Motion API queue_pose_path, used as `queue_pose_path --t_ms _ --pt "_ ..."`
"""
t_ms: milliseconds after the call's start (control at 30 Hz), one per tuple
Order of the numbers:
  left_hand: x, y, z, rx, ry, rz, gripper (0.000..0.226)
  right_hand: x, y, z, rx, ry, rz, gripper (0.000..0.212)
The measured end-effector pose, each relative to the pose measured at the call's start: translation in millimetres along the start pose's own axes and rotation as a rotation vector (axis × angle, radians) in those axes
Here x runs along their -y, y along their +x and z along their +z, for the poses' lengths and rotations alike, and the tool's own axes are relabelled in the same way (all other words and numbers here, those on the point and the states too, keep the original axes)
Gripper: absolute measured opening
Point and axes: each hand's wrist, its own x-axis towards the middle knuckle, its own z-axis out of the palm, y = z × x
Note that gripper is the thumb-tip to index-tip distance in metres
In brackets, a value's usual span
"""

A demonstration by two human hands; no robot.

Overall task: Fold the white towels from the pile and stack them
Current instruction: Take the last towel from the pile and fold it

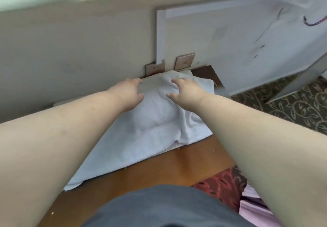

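My view cuts both forearms at the lower frame edges. The left hand covers the far left part of the white towel, and I cannot see its fingertips past the fold. The right hand hides the cloth beneath its palm. My left forearm conceals the towel's left side. The tabletop is partly hidden by my grey shirt. The whole frame is soft with blur.

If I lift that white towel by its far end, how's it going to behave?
Probably floppy: the white towel lies in soft wrinkles and dents under the right hand. Likely light, as it looks thin at its near edge. It would probably slide easily over the smooth wooden table, so the left hand may need to steady it.
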Motion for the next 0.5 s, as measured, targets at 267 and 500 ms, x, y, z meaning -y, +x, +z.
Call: queue_pose_path --t_ms 267,500 --pt "-8.0 69.3 21.3 0.048 -0.021 -0.036 0.047 -32.8 98.2 0.6 0.089 -0.013 -0.074 0.057" --pt "-19.3 117.4 51.9 0.057 -0.015 -0.101 0.051 -34.8 155.5 11.4 0.134 -0.133 -0.175 0.042"
